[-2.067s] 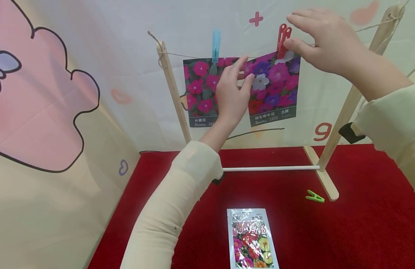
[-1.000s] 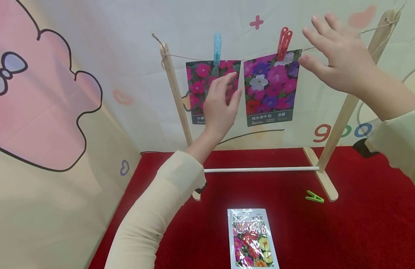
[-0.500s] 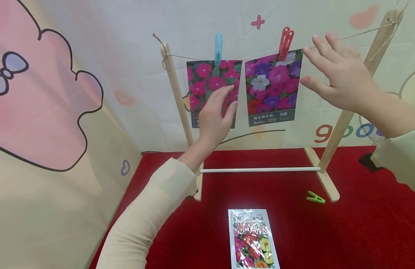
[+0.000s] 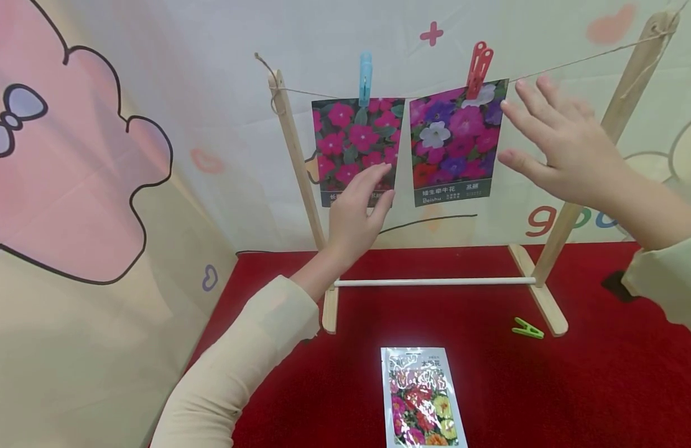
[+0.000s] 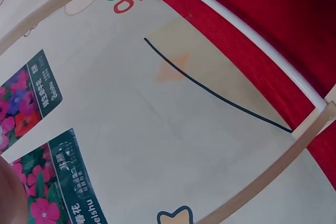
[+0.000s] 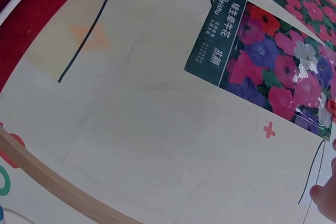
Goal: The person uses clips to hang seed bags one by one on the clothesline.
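Two flower seed packets hang from a string between wooden posts. A blue clothespin (image 4: 365,79) clips the left packet (image 4: 362,134), pink flowers on dark green. The right packet (image 4: 454,143), purple and pink, hangs slightly tilted under a red clothespin (image 4: 479,70). My left hand (image 4: 356,211) is in front of the left packet's lower part, fingers loosely bent with nothing between them. Fingers spread, my right hand (image 4: 569,143) is just right of the right packet, also holding nothing. In the right wrist view the right packet (image 6: 273,61) shows up close, with part of my right hand (image 6: 326,195) at the edge.
On the red cloth (image 4: 300,392) lies a silver seed packet (image 4: 422,398) with a flower picture. A green clothespin (image 4: 527,328) lies beside the rack's right foot (image 4: 549,308). A white rod (image 4: 435,282) joins the rack's feet. A printed curtain (image 4: 211,62) hangs behind.
My left hand has come away from between the packets and moved down and left. My right hand has drawn away from the red clothespin, rightward and down. Both packets stay hanging.
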`<state>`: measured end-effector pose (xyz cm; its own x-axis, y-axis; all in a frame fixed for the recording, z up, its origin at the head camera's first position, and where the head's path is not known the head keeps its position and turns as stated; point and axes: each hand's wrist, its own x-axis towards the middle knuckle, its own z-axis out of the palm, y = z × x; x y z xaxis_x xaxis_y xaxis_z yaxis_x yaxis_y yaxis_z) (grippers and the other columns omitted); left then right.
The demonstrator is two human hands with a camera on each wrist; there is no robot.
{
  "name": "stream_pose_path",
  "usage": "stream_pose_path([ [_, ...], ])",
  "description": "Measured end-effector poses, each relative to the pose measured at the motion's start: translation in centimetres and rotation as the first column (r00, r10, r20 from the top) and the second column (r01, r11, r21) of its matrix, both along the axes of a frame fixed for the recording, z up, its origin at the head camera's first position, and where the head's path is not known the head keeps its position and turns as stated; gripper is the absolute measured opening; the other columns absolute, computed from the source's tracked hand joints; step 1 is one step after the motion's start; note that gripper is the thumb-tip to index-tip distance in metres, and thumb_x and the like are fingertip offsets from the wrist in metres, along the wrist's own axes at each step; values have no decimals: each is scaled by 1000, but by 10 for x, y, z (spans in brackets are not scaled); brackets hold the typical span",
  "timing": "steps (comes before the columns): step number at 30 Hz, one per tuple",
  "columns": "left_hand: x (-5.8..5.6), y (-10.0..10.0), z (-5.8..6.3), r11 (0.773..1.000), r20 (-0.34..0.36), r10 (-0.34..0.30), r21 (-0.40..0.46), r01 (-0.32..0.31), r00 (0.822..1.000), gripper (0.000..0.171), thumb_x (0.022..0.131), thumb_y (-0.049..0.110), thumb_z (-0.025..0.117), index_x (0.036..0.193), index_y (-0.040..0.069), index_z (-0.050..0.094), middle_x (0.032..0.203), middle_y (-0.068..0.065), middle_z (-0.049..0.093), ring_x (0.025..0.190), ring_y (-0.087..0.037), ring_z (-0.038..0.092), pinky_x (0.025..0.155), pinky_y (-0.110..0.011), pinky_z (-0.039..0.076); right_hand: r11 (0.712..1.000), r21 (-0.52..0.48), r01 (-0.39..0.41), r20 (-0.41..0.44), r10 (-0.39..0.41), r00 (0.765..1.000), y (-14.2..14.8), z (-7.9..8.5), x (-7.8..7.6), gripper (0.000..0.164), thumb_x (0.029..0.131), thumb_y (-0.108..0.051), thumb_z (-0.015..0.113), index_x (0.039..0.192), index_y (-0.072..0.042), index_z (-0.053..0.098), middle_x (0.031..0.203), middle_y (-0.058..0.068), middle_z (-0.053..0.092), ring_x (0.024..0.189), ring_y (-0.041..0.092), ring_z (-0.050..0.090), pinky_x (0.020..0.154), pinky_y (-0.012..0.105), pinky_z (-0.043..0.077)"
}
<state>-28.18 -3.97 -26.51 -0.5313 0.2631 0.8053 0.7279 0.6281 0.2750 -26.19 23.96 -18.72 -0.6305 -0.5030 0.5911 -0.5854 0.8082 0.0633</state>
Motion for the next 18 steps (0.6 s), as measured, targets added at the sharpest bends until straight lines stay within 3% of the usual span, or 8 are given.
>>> stream_pose_path([
  [13, 7, -8, -20, 999, 70, -28, -35, 30, 997, 39, 88, 21, 53, 125, 11, 49, 126, -4, 52, 119, -13, 46, 91, -23, 43, 999, 2, -53, 17, 53, 998, 2, -20, 5, 61, 90, -41, 43, 139, -10, 26, 147, 11, 14, 137, 28, 4, 108, 52, 8],
  [18, 8, -12, -30, 998, 93, -38, -48, 43, 995, 39, 88, 21, 54, 125, 11, 49, 125, -4, 53, 110, -13, 52, 89, -22, 45, 998, -13, -64, 28, 64, 998, 3, -29, 6, 60, 89, -40, 45, 139, -10, 28, 147, 11, 15, 137, 28, 5, 107, 53, 9],
])
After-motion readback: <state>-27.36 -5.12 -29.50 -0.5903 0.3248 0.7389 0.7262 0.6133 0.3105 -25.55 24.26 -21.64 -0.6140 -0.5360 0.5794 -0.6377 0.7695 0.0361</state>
